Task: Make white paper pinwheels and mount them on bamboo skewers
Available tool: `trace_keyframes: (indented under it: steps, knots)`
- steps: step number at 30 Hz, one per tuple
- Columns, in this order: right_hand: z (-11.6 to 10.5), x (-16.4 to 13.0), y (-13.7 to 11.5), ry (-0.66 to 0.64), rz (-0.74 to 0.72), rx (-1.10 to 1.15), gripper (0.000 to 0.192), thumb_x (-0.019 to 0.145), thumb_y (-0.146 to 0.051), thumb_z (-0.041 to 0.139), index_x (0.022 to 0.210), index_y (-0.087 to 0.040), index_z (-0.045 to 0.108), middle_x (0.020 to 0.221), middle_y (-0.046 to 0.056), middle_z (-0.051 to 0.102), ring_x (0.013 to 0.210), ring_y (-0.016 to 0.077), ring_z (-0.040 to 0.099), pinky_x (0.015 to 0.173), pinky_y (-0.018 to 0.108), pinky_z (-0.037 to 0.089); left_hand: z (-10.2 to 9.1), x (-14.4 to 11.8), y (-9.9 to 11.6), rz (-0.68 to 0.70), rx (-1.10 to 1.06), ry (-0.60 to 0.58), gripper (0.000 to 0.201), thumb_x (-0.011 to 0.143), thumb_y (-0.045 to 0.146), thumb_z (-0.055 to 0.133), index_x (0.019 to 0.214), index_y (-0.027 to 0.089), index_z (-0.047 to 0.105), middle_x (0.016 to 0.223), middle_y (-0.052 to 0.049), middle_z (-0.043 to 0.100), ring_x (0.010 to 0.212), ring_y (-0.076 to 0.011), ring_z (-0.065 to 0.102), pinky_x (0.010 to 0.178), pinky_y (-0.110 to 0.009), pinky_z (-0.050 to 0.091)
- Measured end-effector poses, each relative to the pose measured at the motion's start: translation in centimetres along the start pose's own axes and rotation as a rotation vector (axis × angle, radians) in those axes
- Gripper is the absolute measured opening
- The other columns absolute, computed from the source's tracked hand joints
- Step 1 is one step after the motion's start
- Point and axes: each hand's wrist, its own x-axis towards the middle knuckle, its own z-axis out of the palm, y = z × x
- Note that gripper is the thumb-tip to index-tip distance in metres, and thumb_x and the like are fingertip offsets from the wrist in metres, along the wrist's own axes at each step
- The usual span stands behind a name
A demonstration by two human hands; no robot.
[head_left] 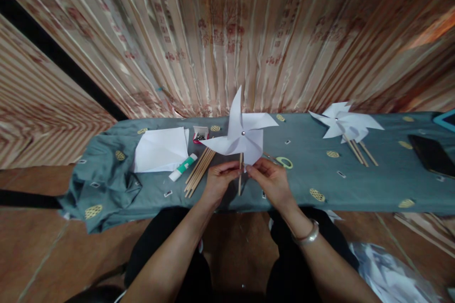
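A white paper pinwheel (232,139) stands upright in front of me, a round metal pin at its centre. Its wooden stick (240,184) points down between my hands. My left hand (221,179) is closed, thumb and fingers pinching the stick just below the blades. Fingers of my right hand (272,180) pinch the tip of the lowest blade beside the stick. Left of my hands lie a bundle of wooden sticks (199,173), a green-and-white glue stick (183,167) and a small open box of metal pins (201,135). Scissors (284,162) with pale green handles lie partly behind my right hand.
A stack of white paper (161,149) lies on the left of the cloth-covered table (302,184). Finished-looking pinwheels (346,123) lie at the right, near a dark phone (432,154). A curtain (227,33) hangs behind. A clear bag of paper scraps (389,274) sits on the floor.
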Motion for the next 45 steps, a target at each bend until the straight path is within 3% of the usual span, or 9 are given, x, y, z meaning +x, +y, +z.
trace_keyframes:
  steps: [8,15,18,27,31,34,37,41,45]
  knots:
    - [-0.9,-0.1,0.1,-0.096,-0.044,-0.159,0.027,0.077,-0.044,0.068,0.088,-0.019,0.07,0.081,0.004,0.073,0.072,0.0174,0.066,0.067,0.027,0.052,-0.7,0.5,0.0,0.001,-0.006,0.038,0.03,0.047,0.025,0.086,0.075,0.019,0.078,0.077,-0.005,0.076,0.074,-0.02,0.068,0.083,-0.036,0.052]
    - [0.2,-1.3,0.1,-0.374,0.003,-0.498,0.02,0.08,-0.039,0.068,0.076,-0.02,0.07,0.055,-0.004,0.062,0.049,0.0107,0.051,0.048,0.022,0.032,-0.9,0.6,0.5,-0.013,-0.08,0.024,0.032,0.047,0.024,0.086,0.077,0.018,0.077,0.08,-0.006,0.076,0.076,-0.0184,0.067,0.085,-0.034,0.049]
    - [0.7,-1.6,-0.3,-0.383,-0.037,-0.58,0.026,0.085,-0.035,0.063,0.065,-0.019,0.064,0.052,-0.005,0.055,0.049,0.0098,0.046,0.049,0.023,0.028,-0.7,0.3,0.5,-0.015,-0.067,0.022,0.03,0.048,0.023,0.086,0.076,0.016,0.077,0.079,-0.007,0.076,0.074,-0.0176,0.066,0.082,-0.032,0.049]
    - [0.3,-1.3,-0.3,-0.32,-0.118,-0.572,0.025,0.085,-0.037,0.062,0.067,-0.02,0.067,0.055,-0.003,0.061,0.05,0.0109,0.051,0.048,0.023,0.031,-0.8,-0.3,-0.2,-0.049,0.021,-0.01,0.028,0.05,0.028,0.085,0.074,0.017,0.078,0.075,-0.005,0.076,0.069,-0.0164,0.066,0.075,-0.03,0.051]
    - [-1.9,-0.7,-0.6,-0.152,-0.139,-0.489,0.031,0.083,-0.048,0.061,0.072,-0.02,0.07,0.061,0.0,0.067,0.053,0.0132,0.057,0.051,0.024,0.039,-1.3,0.0,0.0,-0.026,0.085,0.019,0.029,0.049,0.029,0.085,0.075,0.017,0.078,0.079,-0.005,0.077,0.076,-0.0193,0.068,0.081,-0.033,0.051]
    - [-4.7,0.2,-0.8,0.176,-0.154,-0.372,0.028,0.084,-0.046,0.061,0.079,-0.02,0.071,0.066,0.002,0.07,0.061,0.0156,0.063,0.061,0.027,0.047,-1.7,-0.2,-0.2,-0.047,0.129,0.019,0.033,0.047,0.031,0.086,0.075,0.018,0.078,0.079,-0.006,0.077,0.076,-0.0201,0.068,0.082,-0.034,0.052]
    - [-7.1,0.9,-1.1,0.436,-0.235,-0.287,0.028,0.081,-0.042,0.066,0.097,-0.02,0.07,0.089,0.006,0.075,0.08,0.0195,0.069,0.075,0.032,0.052,-2.0,-0.8,-0.7,-0.085,0.183,-0.043,0.034,0.047,0.033,0.086,0.076,0.018,0.078,0.078,-0.006,0.076,0.074,-0.02,0.068,0.08,-0.034,0.052]
    - [-8.7,1.4,-1.5,0.52,-0.352,-0.33,0.033,0.079,-0.039,0.068,0.106,-0.02,0.069,0.108,0.009,0.072,0.093,0.0211,0.067,0.084,0.037,0.052,-2.2,-2.0,-1.1,-0.092,0.315,-0.189,0.027,0.054,0.033,0.083,0.076,0.018,0.078,0.076,-0.005,0.075,0.072,-0.0183,0.066,0.075,-0.03,0.051]
    - [-8.8,1.6,-1.7,0.484,-0.349,-0.302,0.03,0.078,-0.037,0.069,0.103,-0.02,0.07,0.101,0.008,0.074,0.089,0.0208,0.069,0.085,0.038,0.053,-2.2,-2.6,-1.0,-0.073,0.378,-0.286,0.024,0.059,0.034,0.08,0.075,0.018,0.079,0.076,-0.006,0.074,0.071,-0.0174,0.063,0.072,-0.029,0.049]
